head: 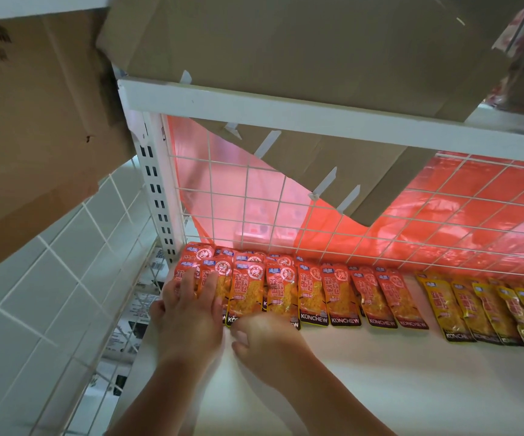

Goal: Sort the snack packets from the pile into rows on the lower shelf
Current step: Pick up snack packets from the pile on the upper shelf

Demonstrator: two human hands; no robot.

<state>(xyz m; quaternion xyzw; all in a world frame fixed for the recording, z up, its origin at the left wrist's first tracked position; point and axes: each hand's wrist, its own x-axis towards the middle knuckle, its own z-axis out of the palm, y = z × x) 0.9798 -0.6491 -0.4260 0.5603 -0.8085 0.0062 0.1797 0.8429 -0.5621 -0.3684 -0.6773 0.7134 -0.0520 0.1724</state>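
White lower shelf (380, 388) of a metal rack, tiled floor (34, 309) to its L. Big cardboard boxes (286, 42) fill the shelf above. Wire grid (317, 215) forms the back wall, w/ a red plastic bag (443, 215) behind it.

Along the back: orange pkts (317, 291) in an overlapping row, doubled up at the L end; yellow pkts (490, 309) in their own row just beside, to the R. No loose pile in view.

L hand (188, 313) lies flat on the leftmost orange pkts, fingers spread, pressing down. R hand (267, 341) sits at the bottom edge of the front pkt (245, 294), fingers curled under. Fingertips are hidden, so can't tell if it pinches the edge or just nudges it.

Step in hand, prob.: squaring up the L end of the orange row. To do it well:
- keep the L palm down as an anchor so the stack doesn't fan out
- slide the front pkt w/ R hand till its bottom edge lines up w/ its neighbours
- keep overlap even, labels facing up
- push gently, as the foil looks slippery and one shove could skew the whole row
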